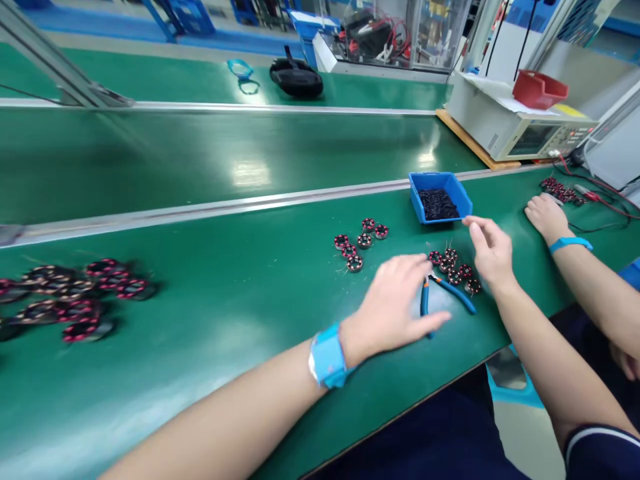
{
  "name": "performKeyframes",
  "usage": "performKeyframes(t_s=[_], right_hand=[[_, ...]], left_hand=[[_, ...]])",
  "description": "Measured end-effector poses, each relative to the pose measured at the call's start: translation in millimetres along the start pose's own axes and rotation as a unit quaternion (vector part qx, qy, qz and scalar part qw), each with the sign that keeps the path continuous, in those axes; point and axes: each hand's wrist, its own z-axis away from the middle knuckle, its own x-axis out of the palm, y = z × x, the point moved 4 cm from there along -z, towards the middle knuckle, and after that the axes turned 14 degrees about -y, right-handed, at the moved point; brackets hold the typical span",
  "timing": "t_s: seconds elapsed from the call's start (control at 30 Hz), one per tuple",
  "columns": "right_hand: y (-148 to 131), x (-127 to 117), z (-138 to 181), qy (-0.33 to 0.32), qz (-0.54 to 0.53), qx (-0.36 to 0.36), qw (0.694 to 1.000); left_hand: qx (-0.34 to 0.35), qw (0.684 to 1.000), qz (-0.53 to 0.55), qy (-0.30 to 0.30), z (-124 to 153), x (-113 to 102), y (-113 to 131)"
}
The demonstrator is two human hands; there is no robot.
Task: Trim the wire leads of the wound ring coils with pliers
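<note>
My left hand [393, 303], a blue strap round its wrist, hovers palm down with the thumb spread and the fingers stretched forward. Beneath and beside it lie blue-handled pliers [457, 295], partly covered by the hand. My right hand [491, 252] is raised in front of a blue bin [466, 203], thumb and index finger close together; whether something tiny is between them cannot be made out. The bin contains many thin black pieces [437, 204]. Small ring-shaped wound coils [454, 277] in copper and pink lie between my hands, with another loose group [349, 251] farther left.
A larger cluster of coils [75, 290] lies at the left. To the right, a co-worker's hand [547, 217] rests near more coils [560, 190] and red test leads [593, 194]. Behind stands a bench instrument [515, 123] bearing a red bin [539, 90]. A metal rail [280, 200] crosses the green table.
</note>
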Motion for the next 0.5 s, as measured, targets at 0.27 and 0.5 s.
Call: performKeyframes(t_s=[0.27, 0.5], right_hand=[[-15.0, 38.4, -104.7, -0.211, 0.305, 0.070, 0.926], [-11.7, 48.0, -116.5, -0.227, 0.320, 0.111, 0.913]], left_hand=[[0.049, 0.991, -0.060, -0.111, 25.2, 7.8, 12.5], [-0.016, 1.000, -0.023, 0.009, 17.0, -26.5, -18.0]])
